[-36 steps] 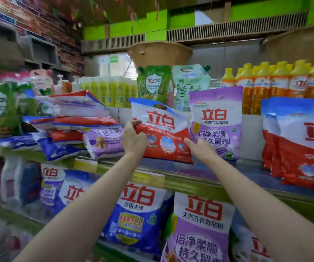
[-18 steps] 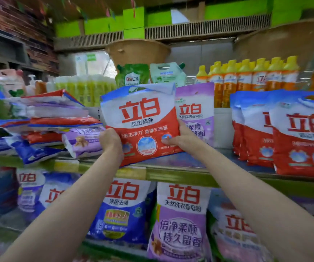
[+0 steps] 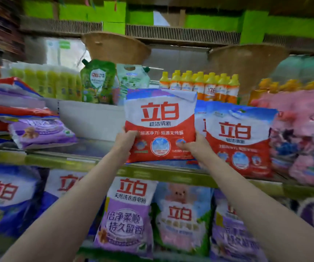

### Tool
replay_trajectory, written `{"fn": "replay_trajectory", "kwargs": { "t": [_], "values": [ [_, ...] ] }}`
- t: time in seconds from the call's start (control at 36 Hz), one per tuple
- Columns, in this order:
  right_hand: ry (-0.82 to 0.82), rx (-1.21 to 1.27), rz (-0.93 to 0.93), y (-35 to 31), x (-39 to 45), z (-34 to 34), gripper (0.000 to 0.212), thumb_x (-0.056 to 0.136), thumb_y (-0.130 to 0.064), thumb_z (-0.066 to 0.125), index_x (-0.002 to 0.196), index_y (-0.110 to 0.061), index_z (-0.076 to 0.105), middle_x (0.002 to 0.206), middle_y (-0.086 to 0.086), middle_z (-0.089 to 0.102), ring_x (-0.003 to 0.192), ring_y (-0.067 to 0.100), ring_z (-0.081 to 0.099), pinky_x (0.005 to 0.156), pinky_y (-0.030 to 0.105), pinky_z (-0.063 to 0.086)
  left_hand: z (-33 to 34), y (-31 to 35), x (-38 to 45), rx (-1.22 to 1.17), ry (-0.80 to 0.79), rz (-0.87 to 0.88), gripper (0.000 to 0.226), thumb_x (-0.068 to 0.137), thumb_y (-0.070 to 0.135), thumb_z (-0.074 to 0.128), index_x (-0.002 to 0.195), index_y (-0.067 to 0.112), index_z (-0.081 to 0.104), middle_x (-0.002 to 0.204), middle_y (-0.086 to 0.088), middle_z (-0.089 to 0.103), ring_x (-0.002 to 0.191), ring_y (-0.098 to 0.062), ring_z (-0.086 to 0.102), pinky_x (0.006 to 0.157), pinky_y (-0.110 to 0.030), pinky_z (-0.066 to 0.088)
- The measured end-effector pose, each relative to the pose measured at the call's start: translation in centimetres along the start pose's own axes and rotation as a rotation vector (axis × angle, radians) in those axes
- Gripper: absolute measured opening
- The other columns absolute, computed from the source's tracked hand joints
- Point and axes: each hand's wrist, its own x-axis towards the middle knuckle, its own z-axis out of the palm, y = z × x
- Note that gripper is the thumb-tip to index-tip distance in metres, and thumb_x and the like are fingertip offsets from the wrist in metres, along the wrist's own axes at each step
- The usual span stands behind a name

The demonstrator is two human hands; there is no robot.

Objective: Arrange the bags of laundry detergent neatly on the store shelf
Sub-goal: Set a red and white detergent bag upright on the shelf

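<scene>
We hold the red bag [image 3: 160,127] upright between both hands, the left hand [image 3: 125,138] gripping its lower left edge and the right hand [image 3: 194,146] gripping its lower right corner, fingers curled onto the front. Its bottom edge sits at or just above the shelf [image 3: 88,161]; we cannot tell whether it touches. Just right of our right hand stands a matching red bag [image 3: 239,140], upright and facing out, and the held bag overlaps its left edge slightly. To do this step well, we judge we should set the bottom flat on the shelf, slide the bag right until its side meets the neighbour without overlap, keep the label square to the front, and line both front faces up. The bag is soft, so we should let go only once it stands alone; otherwise it may slump forward. Left of our left hand lies a loose pile [image 3: 20,114] of flat bags waiting to be stood up.
</scene>
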Motion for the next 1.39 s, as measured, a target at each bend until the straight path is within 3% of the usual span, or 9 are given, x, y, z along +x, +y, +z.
{"fn": "replay_trajectory", "kwargs": {
  "t": [0.19, 0.64, 0.81, 0.92, 0.97, 1.06, 1.14, 1.28, 1.39],
  "values": [
    [0.021, 0.073, -0.021, 0.4, 0.1, 2.4, 0.049, 0.073, 0.006, 0.072, 0.115, -0.011, 0.053, 0.102, 0.007, 0.067, 0.091, 0.025, 0.065, 0.087, 0.041, 0.053, -1.7, -1.7, -1.7, 0.287, -0.029, 0.043, 0.08, 0.052, 0.021, 0.061, 0.127, 0.007, 0.038, 0.117, -0.011, 0.059, 0.101, -0.023, 0.058, 0.097, -0.038, 0.048],
    [0.059, -0.058, -0.15, -2.2, 12.1, 20.2, 0.052, 0.071, -0.003, 0.075, 0.114, -0.02, 0.052, 0.11, 0.006, 0.066, 0.098, 0.028, 0.065, 0.089, 0.049, 0.052, -13.8, 4.3, 12.7, 0.442, 0.123, 0.119, 0.055, 0.079, 0.01, 0.066, 0.131, 0.006, 0.049, 0.126, -0.011, 0.058, 0.115, -0.026, 0.057, 0.1, -0.035, 0.045],
    [0.124, -0.034, -0.184, -0.9, 17.2, 26.3, 0.059, 0.077, -0.001, 0.069, 0.129, -0.017, 0.046, 0.113, 0.004, 0.062, 0.103, 0.026, 0.061, 0.095, 0.046, 0.048, -16.7, 5.3, 19.5, 0.159, 0.056, 0.112, 0.05, 0.05, 0.012, 0.052, 0.099, 0.009, 0.065, 0.082, -0.012, 0.067, 0.052, -0.015, 0.064, 0.048, -0.023, 0.054],
    [-0.018, -0.409, 0.064, 2.4, 18.5, 28.9, 0.053, 0.091, -0.015, 0.058, 0.138, -0.003, 0.037, 0.139, 0.018, 0.047, 0.125, 0.032, 0.049, 0.104, 0.038, 0.039, -18.0, 3.3, 21.3, 0.249, 0.008, -0.033, 0.039, 0.058, 0.009, 0.068, 0.095, 0.0, 0.061, 0.087, -0.016, 0.067, 0.062, -0.019, 0.064, 0.056, -0.025, 0.054],
    [-0.124, -0.737, 0.129, 3.4, 18.1, 29.4, 0.046, 0.096, -0.023, 0.05, 0.134, 0.002, 0.042, 0.139, 0.018, 0.048, 0.125, 0.031, 0.05, 0.099, 0.034, 0.039, -18.6, 1.6, 22.6, 0.328, -0.025, -0.131, 0.033, 0.068, 0.01, 0.07, 0.098, -0.001, 0.059, 0.082, -0.013, 0.061, 0.055, -0.017, 0.057, 0.048, -0.024, 0.046],
    [-0.205, -0.932, 0.155, 3.4, 18.2, 29.4, 0.044, 0.095, -0.022, 0.051, 0.131, 0.003, 0.045, 0.135, 0.018, 0.052, 0.121, 0.03, 0.053, 0.093, 0.031, 0.042, -18.7, 0.2, 23.8, 0.406, -0.041, -0.166, 0.064, 0.057, 0.026, 0.075, 0.116, 0.005, 0.058, 0.106, -0.011, 0.065, 0.088, -0.027, 0.065, 0.079, -0.037, 0.057],
    [-0.251, -1.076, 0.13, 2.7, 19.1, 29.0, 0.046, 0.093, -0.03, 0.054, 0.129, 0.0, 0.051, 0.134, 0.016, 0.054, 0.12, 0.029, 0.054, 0.092, 0.029, 0.043, -18.6, 0.7, 23.3, 0.429, -0.023, -0.158, 0.043, 0.076, 0.019, 0.069, 0.115, 0.005, 0.056, 0.105, -0.01, 0.063, 0.084, -0.024, 0.063, 0.072, -0.028, 0.053],
    [-0.258, -1.25, 0.107, 2.5, 19.5, 29.1, 0.053, 0.091, -0.04, 0.055, 0.129, -0.003, 0.05, 0.133, 0.015, 0.054, 0.118, 0.03, 0.055, 0.094, 0.033, 0.045, -19.5, 0.9, 23.5, 0.414, -0.004, -0.138, 0.063, 0.052, 0.028, 0.068, 0.111, 0.009, 0.059, 0.107, -0.012, 0.068, 0.094, -0.029, 0.068, 0.086, -0.045, 0.056],
    [-0.2, -1.38, 0.075, 1.7, 18.9, 29.3, 0.049, 0.093, -0.037, 0.052, 0.133, -0.008, 0.047, 0.135, 0.01, 0.052, 0.122, 0.029, 0.052, 0.098, 0.037, 0.043, -19.7, 2.8, 22.5, 0.41, 0.039, -0.041, 0.012, 0.072, 0.018, 0.065, 0.078, 0.017, 0.055, 0.101, -0.011, 0.067, 0.099, -0.026, 0.065, 0.094, -0.042, 0.052]
  ]
}}
